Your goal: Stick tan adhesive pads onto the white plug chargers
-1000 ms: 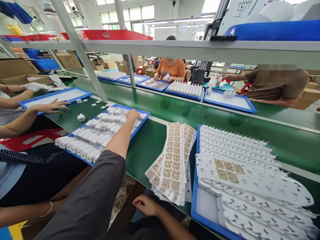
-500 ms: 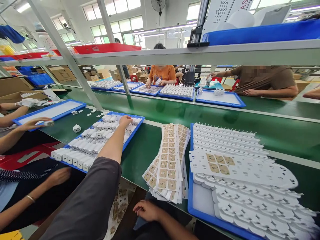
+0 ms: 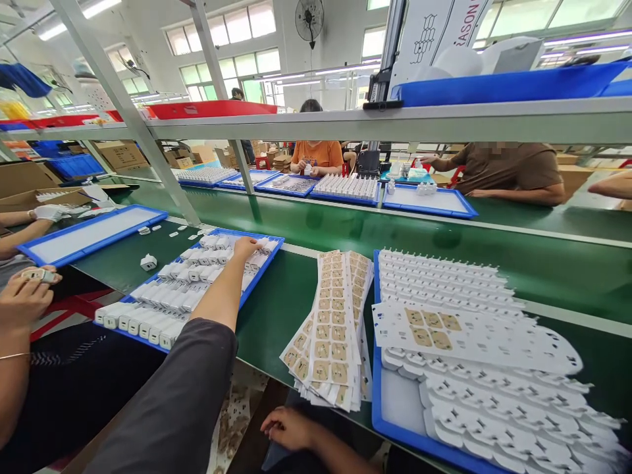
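Observation:
My left hand [image 3: 243,248] reaches over a blue-rimmed tray [image 3: 263,268] filled with rows of white charger housings [image 3: 148,327]. Its fingertips are drawn together among the white pieces at the far right corner; what they grip, if anything, is hidden. Low in front of me, by the table's edge, my right hand [image 3: 289,428] rests with loosely bent fingers and nothing visible in it. Above it on the table lies a fanned stack of white sheets with tan square stickers [image 3: 330,329]. One more such sheet [image 3: 476,336] lies across the white moulded parts [image 3: 498,401] in the right-hand tray [image 3: 378,395].
A co-worker's hands [image 3: 24,296] hold a small white-and-tan piece at the left. A loose white housing [image 3: 148,262] and small white bits lie beside another blue tray [image 3: 93,234]. A shelf beam [image 3: 316,125] crosses above the green table; across it, people sit behind more trays.
The camera view has tilted up slightly. My left hand stays at the tray's far right corner, and my right hand has hardly moved. The co-worker on the left has brought both hands together.

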`<state>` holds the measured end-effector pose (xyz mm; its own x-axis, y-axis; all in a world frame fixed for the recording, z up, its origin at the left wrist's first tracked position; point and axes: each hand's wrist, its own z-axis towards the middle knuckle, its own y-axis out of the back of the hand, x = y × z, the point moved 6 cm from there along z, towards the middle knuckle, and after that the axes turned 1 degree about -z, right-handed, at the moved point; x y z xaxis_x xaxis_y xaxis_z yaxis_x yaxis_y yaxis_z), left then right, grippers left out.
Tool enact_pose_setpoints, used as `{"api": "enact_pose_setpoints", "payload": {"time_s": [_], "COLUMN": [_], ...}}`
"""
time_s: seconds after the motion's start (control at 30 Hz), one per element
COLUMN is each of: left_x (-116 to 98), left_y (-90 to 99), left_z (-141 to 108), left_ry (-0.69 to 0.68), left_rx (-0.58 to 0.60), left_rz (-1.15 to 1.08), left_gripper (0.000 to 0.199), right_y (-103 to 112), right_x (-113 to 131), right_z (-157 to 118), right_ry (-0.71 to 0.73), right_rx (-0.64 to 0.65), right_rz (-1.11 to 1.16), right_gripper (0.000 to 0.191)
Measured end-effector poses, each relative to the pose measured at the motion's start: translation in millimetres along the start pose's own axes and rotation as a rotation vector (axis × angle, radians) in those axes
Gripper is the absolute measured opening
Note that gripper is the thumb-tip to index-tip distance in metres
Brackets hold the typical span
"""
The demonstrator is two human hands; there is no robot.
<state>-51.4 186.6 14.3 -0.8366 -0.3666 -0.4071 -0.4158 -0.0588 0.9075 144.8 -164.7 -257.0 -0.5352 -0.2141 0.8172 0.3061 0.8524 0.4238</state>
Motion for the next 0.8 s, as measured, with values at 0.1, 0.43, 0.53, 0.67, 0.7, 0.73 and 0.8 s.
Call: {"api": "enact_pose_setpoints", "payload": {"time_s": [0.1,0.43,0.53,0.67,0.7,0.73,0.8], "left_x": [-8,-89,-151,-222,-233,-240,-246], "left_y": [-1.0,28.5,-6.0,-82.0,-98.5,-110.1,-121.5], "left_z": [-5,-57,-115,-216,-239,-255,-277], "left_ry": [0.0,-0.226,-0.458,-0.729,-0.786,-0.819,-0.859], "left_rx": [0.0,-0.033,0.072,0.36,0.454,0.511,0.574], "left_rz": [0.009,0.061,-0.012,-0.108,-0.132,-0.154,-0.204], "left_gripper": [0.034,0.035,0.034,0.041,0.043,0.043,0.041], "right_y": [4,40,53,83,93,104,123], "right_x": [8,44,75,125,136,144,154], "right_z": [-4,-64,-107,-180,-200,-220,-258], "right_ry": [0.034,0.182,0.286,0.392,0.41,0.408,0.379], "right_rx": [0.003,-0.043,-0.06,-0.17,-0.235,-0.302,-0.422], "right_rz": [-0.045,-0.107,-0.098,-0.117,-0.118,-0.105,-0.084], "right_gripper": [0.015,0.014,0.02,0.03,0.031,0.033,0.033]}}
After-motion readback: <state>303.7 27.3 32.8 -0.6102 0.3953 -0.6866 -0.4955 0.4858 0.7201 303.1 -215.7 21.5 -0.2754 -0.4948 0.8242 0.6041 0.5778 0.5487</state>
